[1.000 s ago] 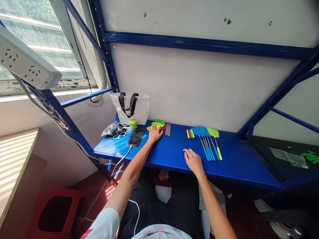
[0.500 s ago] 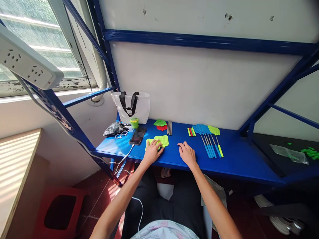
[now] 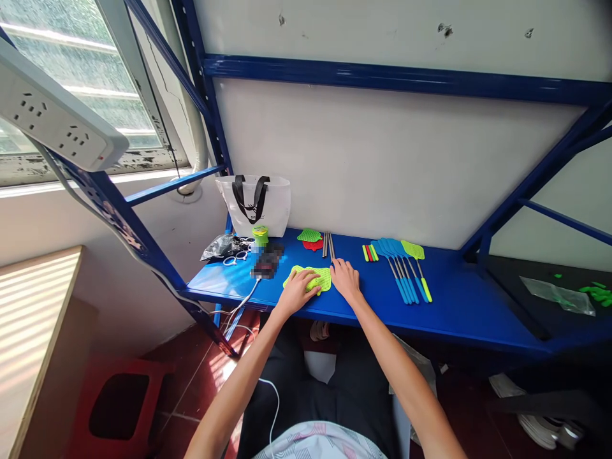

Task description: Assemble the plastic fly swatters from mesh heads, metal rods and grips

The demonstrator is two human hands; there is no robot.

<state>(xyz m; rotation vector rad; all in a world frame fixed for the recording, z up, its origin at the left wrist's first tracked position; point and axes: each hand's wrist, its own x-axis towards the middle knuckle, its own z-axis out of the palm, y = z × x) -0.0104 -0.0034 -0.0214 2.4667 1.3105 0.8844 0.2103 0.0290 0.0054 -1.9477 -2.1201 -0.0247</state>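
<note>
My left hand (image 3: 297, 292) lies over the yellow-green mesh fly swatter heads (image 3: 325, 278), its fingers stretched across them and partly hiding them. Beside their right edge, my right hand (image 3: 345, 279) has its fingertips closed on the near end of a thin metal rod (image 3: 331, 245). That rod slants away from the other metal rods (image 3: 325, 245). Behind my left hand lie a green swatter head (image 3: 309, 235) and a red swatter head (image 3: 314, 245), overlapping. Farther right, several blue fly swatters (image 3: 396, 271) and one yellow-green fly swatter (image 3: 418, 261) are fanned out.
Small coloured handles (image 3: 370, 253) lie left of the swatters. A white bag (image 3: 261, 207), a green tub (image 3: 260, 236), a blurred dark device (image 3: 268, 260) with a cable and scissors (image 3: 235, 258) occupy the left end. Blue frame posts (image 3: 201, 95) border the blue table (image 3: 459, 299).
My right hand has moved left and forward from the bare tabletop to the rods, and one rod now slants. The swatter heads under my left hand have shifted slightly right.
</note>
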